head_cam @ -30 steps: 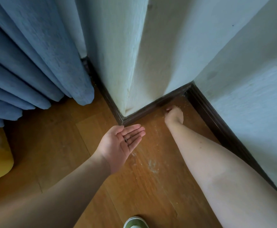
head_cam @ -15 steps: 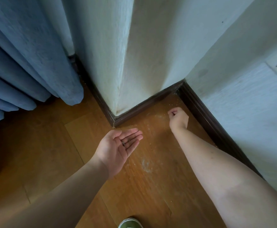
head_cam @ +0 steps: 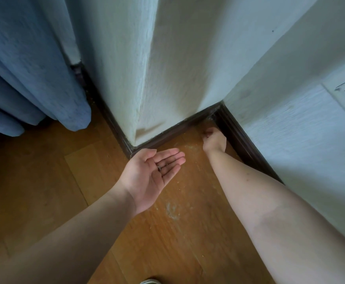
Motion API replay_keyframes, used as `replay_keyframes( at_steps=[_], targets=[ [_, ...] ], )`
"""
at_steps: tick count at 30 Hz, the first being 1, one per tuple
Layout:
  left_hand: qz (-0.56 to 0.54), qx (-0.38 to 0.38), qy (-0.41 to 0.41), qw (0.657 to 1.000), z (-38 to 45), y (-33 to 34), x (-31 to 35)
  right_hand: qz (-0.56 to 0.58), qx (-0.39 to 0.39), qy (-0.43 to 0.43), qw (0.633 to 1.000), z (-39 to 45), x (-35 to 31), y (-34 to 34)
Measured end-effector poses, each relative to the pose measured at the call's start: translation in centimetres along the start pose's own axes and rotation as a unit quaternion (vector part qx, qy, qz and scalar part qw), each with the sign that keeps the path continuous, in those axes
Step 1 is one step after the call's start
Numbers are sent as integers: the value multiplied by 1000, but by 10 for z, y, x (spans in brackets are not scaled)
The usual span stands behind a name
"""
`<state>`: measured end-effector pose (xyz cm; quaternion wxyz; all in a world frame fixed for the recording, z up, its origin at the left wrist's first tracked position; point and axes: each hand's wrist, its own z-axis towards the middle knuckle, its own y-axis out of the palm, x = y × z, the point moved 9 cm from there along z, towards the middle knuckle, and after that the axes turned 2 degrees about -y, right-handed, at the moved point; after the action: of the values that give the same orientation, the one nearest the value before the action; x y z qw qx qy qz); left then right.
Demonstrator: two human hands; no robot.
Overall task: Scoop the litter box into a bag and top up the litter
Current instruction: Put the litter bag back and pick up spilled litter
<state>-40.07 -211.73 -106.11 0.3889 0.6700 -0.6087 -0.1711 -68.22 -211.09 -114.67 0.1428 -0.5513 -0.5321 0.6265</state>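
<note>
Stray-litter pickup at wall corner; litter box, bag out of view.
Left hand [head_cam: 153, 173] flat, palm up, cradling dark bits [head_cam: 159, 168]; right hand [head_cam: 213, 139] fingers curled at skirting [head_cam: 247, 144], grip contents indeterminate. Next, probably: drop into palm.

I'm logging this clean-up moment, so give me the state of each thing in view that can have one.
left hand: palm up, open, a few dark bits on it
right hand: fingers curled, down at the floor corner
floor: dusty, pale smears
curtain: hanging to the floor
</note>
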Motion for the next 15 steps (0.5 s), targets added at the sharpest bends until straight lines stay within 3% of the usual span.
replay_keyframes(
  at_steps=[7, 15],
  targets=[
    [-11, -21, 7, 1000, 1, 15, 6, 21, 10, 43, 999, 7, 4, 0],
    [-24, -21, 10, 999, 1, 10, 10, -42, -5, 32, 999, 9, -2, 4]
  ],
)
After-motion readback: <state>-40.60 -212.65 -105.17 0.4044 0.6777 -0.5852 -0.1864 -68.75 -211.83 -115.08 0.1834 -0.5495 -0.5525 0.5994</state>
